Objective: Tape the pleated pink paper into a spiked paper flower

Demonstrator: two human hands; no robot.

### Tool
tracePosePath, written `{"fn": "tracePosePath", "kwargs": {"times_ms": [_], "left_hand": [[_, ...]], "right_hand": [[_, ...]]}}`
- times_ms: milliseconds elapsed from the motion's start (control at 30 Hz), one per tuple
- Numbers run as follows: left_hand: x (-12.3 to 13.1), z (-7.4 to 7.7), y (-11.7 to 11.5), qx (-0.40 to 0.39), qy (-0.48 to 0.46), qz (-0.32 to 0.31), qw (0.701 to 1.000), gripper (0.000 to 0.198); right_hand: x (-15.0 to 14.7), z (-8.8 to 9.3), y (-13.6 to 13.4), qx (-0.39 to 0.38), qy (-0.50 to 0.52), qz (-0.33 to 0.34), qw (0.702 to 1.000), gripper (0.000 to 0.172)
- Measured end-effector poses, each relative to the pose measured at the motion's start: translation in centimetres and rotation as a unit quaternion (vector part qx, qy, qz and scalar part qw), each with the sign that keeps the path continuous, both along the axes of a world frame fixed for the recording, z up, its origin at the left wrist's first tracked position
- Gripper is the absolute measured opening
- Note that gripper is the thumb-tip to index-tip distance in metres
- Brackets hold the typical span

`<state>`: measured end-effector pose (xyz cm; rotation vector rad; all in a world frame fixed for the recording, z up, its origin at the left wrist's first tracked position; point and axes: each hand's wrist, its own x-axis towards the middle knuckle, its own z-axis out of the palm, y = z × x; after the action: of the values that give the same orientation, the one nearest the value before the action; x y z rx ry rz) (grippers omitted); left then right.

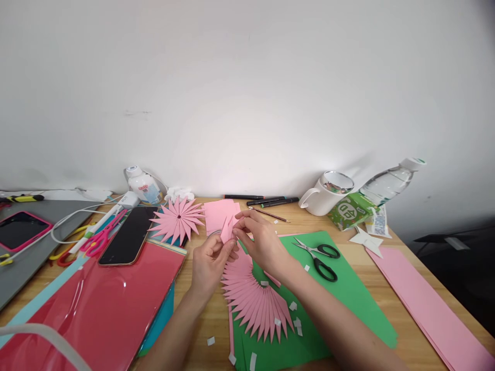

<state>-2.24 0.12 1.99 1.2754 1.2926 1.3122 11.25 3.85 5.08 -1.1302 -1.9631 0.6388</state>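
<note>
A small folded pink paper piece (227,229) with pointed tips is held up between my hands. My left hand (211,260) pinches its lower part between thumb and fingers. My right hand (261,239) has its thumb and fingers closed on the right side of the piece. Just below my hands, a curved fan of many pleated pink points (263,309) lies on green paper (328,309). Small white paper bits lie on the fan and the green sheet. Black-handled scissors (320,256) rest partly open on the green paper, right of my right wrist.
Left: pink paper star (178,219), phone (127,237), red sheet (116,304), pink scissors (100,237). Behind: square pink papers (216,214), pens (278,201), white bottle (143,184). Right: white mug (323,196), green box (350,211), water bottle (390,183), long pink strips (425,304).
</note>
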Motion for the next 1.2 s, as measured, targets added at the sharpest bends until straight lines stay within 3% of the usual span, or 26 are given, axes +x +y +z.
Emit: {"fn": "tracePosePath", "kwargs": {"times_ms": [300,667,933,1000,1100,1200], "left_hand": [[-0.2,-0.1,0.1,0.003,-0.015,-0.011,1.0,0.026],[-0.1,-0.2,0.1,0.004,-0.026,-0.018,0.999,0.024],[-0.3,0.0,0.1,0.002,-0.03,-0.03,0.999,0.025],[-0.3,0.2,0.2,0.002,-0.032,-0.014,0.999,0.024],[-0.6,0.3,0.5,0.015,-0.042,0.066,0.997,0.02],[-1.0,0.2,0.9,0.029,-0.058,0.136,0.989,0.02]], "right_hand": [[0.1,0.4,0.0,-0.031,-0.005,-0.002,1.0,0.017],[0.2,0.1,0.3,0.002,0.008,0.004,1.0,0.017],[0.2,0.0,0.2,-0.06,0.074,0.014,0.995,0.008],[0.3,-0.1,0.5,-0.092,0.115,0.023,0.989,0.008],[0.6,-0.5,1.1,-0.112,0.157,0.017,0.981,0.022],[0.8,-1.3,1.7,-0.07,0.045,0.01,0.996,0.016]]}}
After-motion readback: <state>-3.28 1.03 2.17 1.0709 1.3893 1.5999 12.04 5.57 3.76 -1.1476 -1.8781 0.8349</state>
